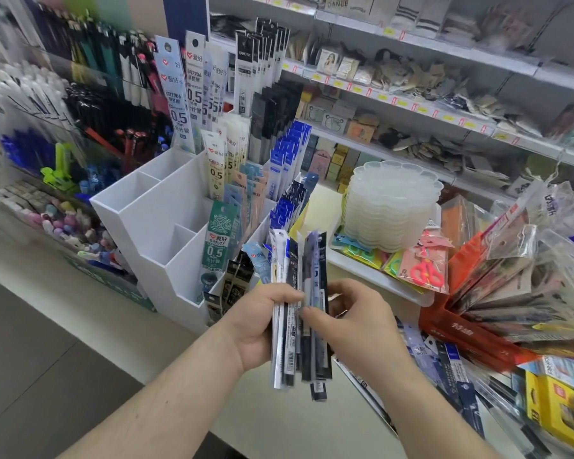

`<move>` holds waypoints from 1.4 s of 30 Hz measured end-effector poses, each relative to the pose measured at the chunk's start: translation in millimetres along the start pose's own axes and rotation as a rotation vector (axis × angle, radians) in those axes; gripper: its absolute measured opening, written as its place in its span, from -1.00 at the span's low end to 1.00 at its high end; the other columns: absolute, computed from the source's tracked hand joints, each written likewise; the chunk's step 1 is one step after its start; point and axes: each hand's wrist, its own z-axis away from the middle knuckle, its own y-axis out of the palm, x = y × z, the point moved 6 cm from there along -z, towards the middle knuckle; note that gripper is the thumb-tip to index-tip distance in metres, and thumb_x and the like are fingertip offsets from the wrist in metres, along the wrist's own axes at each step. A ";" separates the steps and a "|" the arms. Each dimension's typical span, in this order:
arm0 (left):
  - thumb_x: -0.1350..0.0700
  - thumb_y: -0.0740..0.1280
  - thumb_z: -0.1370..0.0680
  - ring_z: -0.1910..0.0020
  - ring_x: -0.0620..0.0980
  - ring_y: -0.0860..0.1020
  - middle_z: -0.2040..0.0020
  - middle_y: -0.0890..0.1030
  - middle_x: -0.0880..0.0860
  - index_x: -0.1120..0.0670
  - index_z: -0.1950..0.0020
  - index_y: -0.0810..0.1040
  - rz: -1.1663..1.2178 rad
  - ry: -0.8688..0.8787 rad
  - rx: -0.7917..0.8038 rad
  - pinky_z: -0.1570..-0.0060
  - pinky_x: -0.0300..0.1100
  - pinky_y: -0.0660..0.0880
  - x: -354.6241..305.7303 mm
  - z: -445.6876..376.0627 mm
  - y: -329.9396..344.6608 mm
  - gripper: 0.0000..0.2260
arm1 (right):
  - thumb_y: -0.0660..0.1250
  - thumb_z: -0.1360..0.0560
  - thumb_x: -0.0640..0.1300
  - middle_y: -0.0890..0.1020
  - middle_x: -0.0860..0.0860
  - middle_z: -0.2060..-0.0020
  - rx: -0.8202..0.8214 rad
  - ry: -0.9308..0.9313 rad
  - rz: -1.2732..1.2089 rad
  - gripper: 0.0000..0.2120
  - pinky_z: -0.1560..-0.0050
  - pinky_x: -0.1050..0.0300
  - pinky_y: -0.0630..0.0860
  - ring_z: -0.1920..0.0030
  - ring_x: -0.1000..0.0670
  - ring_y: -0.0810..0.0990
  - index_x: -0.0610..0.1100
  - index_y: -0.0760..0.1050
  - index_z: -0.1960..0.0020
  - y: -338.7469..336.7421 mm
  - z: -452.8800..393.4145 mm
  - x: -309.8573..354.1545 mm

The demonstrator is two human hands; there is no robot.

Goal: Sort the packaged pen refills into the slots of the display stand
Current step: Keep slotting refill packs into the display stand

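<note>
Refills (pixel 299 313), slim clear black/blue/white pkts, upright bunch gripped by both hands' fingers (pixel 287 294).

2 hands are in view, the left hand (pixel 257 321) and the right hand (pixel 362 321), sharing 1 bundle of refill packs (pixel 299 313) whose exact count cannot be told. There is 1 white display stand (pixel 153 223), 1 stack of clear trays (pixel 390 207) and 2 packs of scissors (pixel 423 268).
</note>
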 end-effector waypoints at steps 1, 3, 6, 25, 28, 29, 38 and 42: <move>0.21 0.23 -0.40 0.16 0.17 0.69 -0.02 0.67 0.29 0.27 -0.12 0.68 -0.014 0.002 -0.014 0.15 -0.01 0.66 0.4 0.4 0.1 -0.63 | 0.51 -0.36 -0.01 0.50 0.13 0.47 0.005 0.005 -0.022 -0.86 0.39 0.15 0.42 0.46 0.14 0.42 0.07 0.58 0.12 0.2 0.2 -1.2; 0.23 0.25 -0.39 0.16 0.17 0.68 -0.03 0.66 0.30 0.28 -0.15 0.64 -0.069 0.034 -0.044 0.14 0.01 0.67 -0.1 1.4 0.8 -0.62 | 0.44 -0.37 -0.06 0.49 0.08 0.47 0.025 0.016 -0.058 -0.90 0.38 0.11 0.41 0.45 0.10 0.42 0.04 0.59 0.12 1.9 1.6 -2.3; 0.31 0.25 -0.47 0.19 0.16 0.69 0.01 0.69 0.29 0.24 -0.06 0.68 -0.168 0.146 -0.106 0.16 0.01 0.66 -6.2 3.1 0.3 -0.74 | 0.42 -0.38 -0.18 0.59 -0.20 0.32 0.056 0.066 -0.172 -0.89 0.28 -0.16 0.57 0.34 -0.02 0.51 -0.04 0.61 0.11 4.6 2.9 -3.4; 0.25 0.29 -0.56 0.21 0.10 0.65 0.11 0.70 0.25 0.21 0.13 0.75 -0.120 0.202 -0.286 0.11 -0.01 0.63 -16.5 9.0 -11.7 -0.77 | 0.36 -0.49 -0.29 0.57 -0.03 0.41 0.010 0.069 -0.535 -0.82 0.45 0.19 0.46 0.45 0.02 0.50 -0.02 0.62 0.10 7.1 3.6 6.6; 0.27 0.28 -0.55 0.24 0.14 0.66 0.04 0.68 0.30 0.25 -0.02 0.71 -0.107 0.222 -0.269 0.22 -0.03 0.65 -18.0 9.1 -9.6 -0.79 | 0.50 -0.30 -0.06 0.71 0.02 0.25 -0.016 -0.036 -0.295 -0.79 0.13 0.05 0.63 0.22 -0.01 0.67 0.04 0.64 0.06 10.6 4.1 17.9; 0.28 0.28 -0.54 0.25 0.15 0.66 0.04 0.68 0.30 0.24 -0.04 0.70 -0.102 0.228 -0.260 0.22 -0.02 0.65 -18.7 9.3 -8.3 -0.79 | 0.51 -0.31 -0.06 0.72 0.05 0.24 -0.019 -0.047 -0.250 -0.79 0.11 0.02 0.64 0.20 -0.01 0.68 0.05 0.65 0.06 10.3 3.2 19.8; 0.33 0.34 -0.54 0.40 -0.01 0.58 0.25 0.59 0.14 0.17 0.07 0.68 -0.135 0.327 -0.346 0.29 -0.12 0.56 -28.4 10.0 -13.4 -0.86 | 0.33 -0.54 -0.35 0.57 -0.04 0.43 0.068 0.142 -0.611 -0.70 0.55 0.28 0.36 0.54 0.08 0.47 -0.02 0.66 0.25 7.7 -1.3 14.9; 0.24 0.41 -0.55 0.46 -0.13 0.52 0.37 0.57 -0.04 0.08 0.10 0.64 -0.210 0.349 -0.271 0.40 -0.26 0.50 -26.3 5.2 -10.1 -0.92 | 0.39 -0.48 -0.24 0.64 -0.23 0.26 -0.038 0.028 -0.383 -0.92 0.30 -0.01 0.50 0.31 -0.03 0.52 -0.08 0.62 0.12 3.9 -5.7 17.3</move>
